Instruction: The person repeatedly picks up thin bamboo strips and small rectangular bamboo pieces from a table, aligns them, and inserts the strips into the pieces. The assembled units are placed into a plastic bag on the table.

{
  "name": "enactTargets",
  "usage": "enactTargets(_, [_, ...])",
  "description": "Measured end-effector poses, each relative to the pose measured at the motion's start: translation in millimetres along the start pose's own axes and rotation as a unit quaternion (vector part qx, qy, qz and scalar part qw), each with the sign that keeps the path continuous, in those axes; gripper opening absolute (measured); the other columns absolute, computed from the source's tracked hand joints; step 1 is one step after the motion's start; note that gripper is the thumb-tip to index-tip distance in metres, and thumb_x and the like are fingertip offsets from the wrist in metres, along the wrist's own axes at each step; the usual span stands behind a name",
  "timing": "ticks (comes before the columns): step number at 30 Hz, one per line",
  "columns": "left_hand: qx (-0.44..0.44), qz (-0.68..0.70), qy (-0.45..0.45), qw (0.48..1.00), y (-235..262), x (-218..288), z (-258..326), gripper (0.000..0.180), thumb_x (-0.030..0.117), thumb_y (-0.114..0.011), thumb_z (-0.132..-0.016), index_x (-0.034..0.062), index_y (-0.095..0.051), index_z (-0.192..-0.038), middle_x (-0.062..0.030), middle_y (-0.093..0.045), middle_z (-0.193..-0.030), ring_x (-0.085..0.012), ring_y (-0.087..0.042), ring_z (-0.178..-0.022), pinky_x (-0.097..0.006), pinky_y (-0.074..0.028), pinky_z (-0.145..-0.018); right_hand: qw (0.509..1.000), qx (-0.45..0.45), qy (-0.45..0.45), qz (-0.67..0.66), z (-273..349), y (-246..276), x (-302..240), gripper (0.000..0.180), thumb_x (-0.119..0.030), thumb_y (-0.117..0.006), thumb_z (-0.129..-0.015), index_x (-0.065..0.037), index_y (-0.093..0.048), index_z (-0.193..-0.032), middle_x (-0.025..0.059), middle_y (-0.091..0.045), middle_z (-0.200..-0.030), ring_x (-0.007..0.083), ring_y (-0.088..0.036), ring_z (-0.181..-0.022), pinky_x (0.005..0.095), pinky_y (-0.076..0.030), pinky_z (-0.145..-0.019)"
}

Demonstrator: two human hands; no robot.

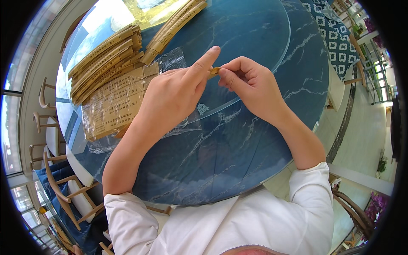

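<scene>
Between my hands is a narrow brown paper strip (pixel 214 71), of which only a short folded end shows. My right hand (pixel 254 87) pinches that end between thumb and index finger, its other fingers curled in. My left hand (pixel 172 95) closes on the strip from the other side, with the index finger stretched out above it. The left thumb and the rest of the strip are hidden behind the hand. To the left lies a stack of long, printed brown paper sleeves (pixel 108 57), with a clear plastic-wrapped bundle (pixel 117 102) of the same on its near side.
Another group of brown sleeves (pixel 174 29) lies at the far side, beside a yellow plastic package (pixel 155 12). Everything rests on a round dark blue marbled table (pixel 204 170) with a raised glass turntable (pixel 255 34). Wooden chairs (pixel 70 191) stand at the left.
</scene>
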State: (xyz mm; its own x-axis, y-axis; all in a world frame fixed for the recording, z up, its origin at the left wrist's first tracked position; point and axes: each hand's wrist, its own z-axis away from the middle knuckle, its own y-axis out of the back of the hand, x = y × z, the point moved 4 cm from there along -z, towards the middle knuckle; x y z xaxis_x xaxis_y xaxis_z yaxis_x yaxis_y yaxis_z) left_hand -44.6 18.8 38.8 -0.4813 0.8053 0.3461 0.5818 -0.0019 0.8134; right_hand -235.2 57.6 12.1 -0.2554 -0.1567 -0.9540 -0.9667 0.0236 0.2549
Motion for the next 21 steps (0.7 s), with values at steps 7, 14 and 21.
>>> enactTargets(7, [0.006,0.039,0.012,0.999,3.3,-2.2,0.2,0.056,0.011,-0.068,-0.104,0.019,-0.055,-0.158,-0.0083,-0.081,-0.101,-0.0291,-0.075,-0.075,-0.039,-0.058,-0.069,0.993,-0.026,-0.054,-0.106,1.1,-2.4,-4.1,0.02,-0.019,-0.069,-0.107,0.001,-0.072,-0.108,0.0037,-0.076,-0.089,0.0049,-0.066,-0.076,0.0211,-0.053,-0.068])
enactTargets(14, [-0.017,0.06,0.057,0.996,6.3,-1.1,0.0,0.056,0.013,-0.069,-0.105,0.0199,-0.054,-0.158,-0.0078,-0.081,-0.104,-0.028,-0.076,-0.078,-0.037,-0.059,-0.071,0.978,-0.084,-0.096,-0.168,-6.7,4.3,-1.6,0.022,-0.02,-0.073,-0.105,0.001,-0.071,-0.11,0.0062,-0.076,-0.093,0.0082,-0.07,-0.083,0.0235,-0.056,-0.074])
enactTargets(21, [0.013,0.09,0.047,0.995,1.3,12.3,-3.9,0.058,0.016,-0.069,-0.106,0.0168,-0.05,-0.161,-0.0077,-0.081,-0.107,-0.0259,-0.077,-0.082,-0.036,-0.06,-0.075,0.996,-0.081,0.008,-0.039,-7.8,21.6,-5.0,0.017,-0.017,-0.072,-0.105,-0.005,-0.072,-0.117,-0.0001,-0.072,-0.099,0.007,-0.066,-0.086,0.0236,-0.056,-0.077])
